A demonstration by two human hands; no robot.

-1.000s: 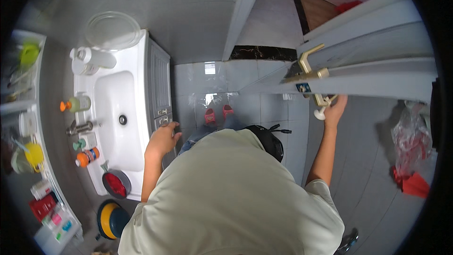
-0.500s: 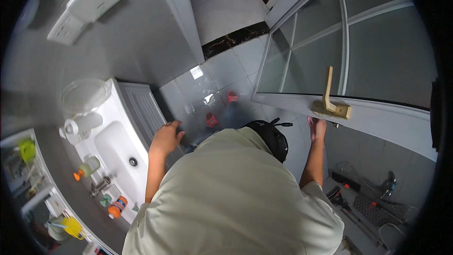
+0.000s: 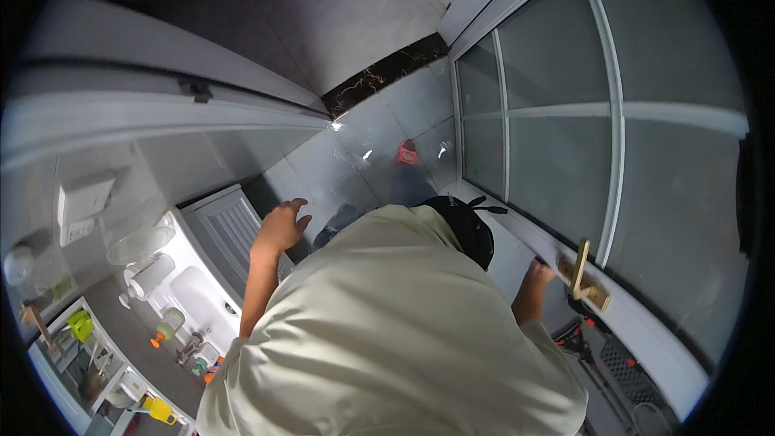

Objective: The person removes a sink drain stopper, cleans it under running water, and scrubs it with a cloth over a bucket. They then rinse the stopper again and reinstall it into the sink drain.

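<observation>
My left hand (image 3: 280,228) hangs in the air beside the white ribbed cabinet front (image 3: 224,234) with its fingers apart and nothing in them. On the other side, my right hand (image 3: 534,276) is at the edge of the white-framed door (image 3: 517,218), close to the gold lever handle (image 3: 579,274). Its fingers curl against the door edge, and their tips are partly hidden. Frosted panes fill the door, which stands open along my right. A red slipper (image 3: 407,152) is on my front foot on the tiled floor (image 3: 347,153).
A dark marbled threshold (image 3: 379,79) crosses the doorway ahead, with a white door frame (image 3: 169,105) on the left. The white sink (image 3: 198,295) holds bottles at its rim. A shelf (image 3: 89,323) hangs nearby; cleaning tools (image 3: 593,363) stand behind the door.
The view has turned, and the left door frame has come into sight. The door and my right hand sit lower in the picture. Only one slipper shows instead of two.
</observation>
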